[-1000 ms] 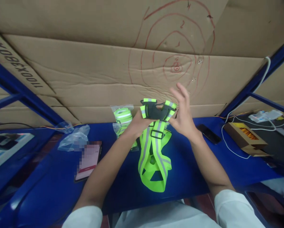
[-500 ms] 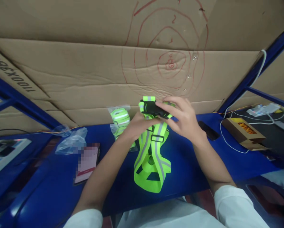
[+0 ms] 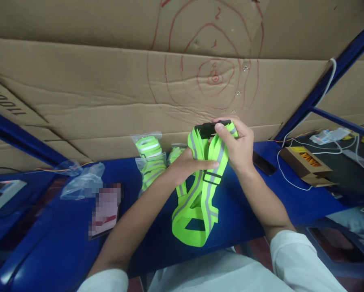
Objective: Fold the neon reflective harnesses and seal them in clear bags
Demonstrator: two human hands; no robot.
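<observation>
Between my hands hangs a neon-yellow reflective harness (image 3: 188, 235) with grey stripes, its lower loops drooping over the blue table. My right hand (image 3: 238, 140) is closed on its top, thumb pressed by the black buckle (image 3: 208, 129). Lower down, my left hand (image 3: 192, 164) grips the straps, its thumb lying across them just above a black slide adjuster (image 3: 212, 177); its other fingers are mostly hidden behind the webbing. Behind my left forearm lie rolled neon straps in clear bags (image 3: 149, 148), with another bagged roll (image 3: 177, 152) partly hidden by my left hand.
On the blue table (image 3: 239, 227) are a phone with a lit screen (image 3: 106, 211), a crumpled plastic bag (image 3: 82, 180), a dark phone (image 3: 263, 163) and an open cardboard box (image 3: 306, 164). A white cable (image 3: 279, 160) loops beside the box. A cardboard wall (image 3: 87, 89) stands behind.
My left thumb now lies across the straps, and my right hand has shifted its hold at the buckle. The harness top has turned and moved slightly right. The view has shifted a little.
</observation>
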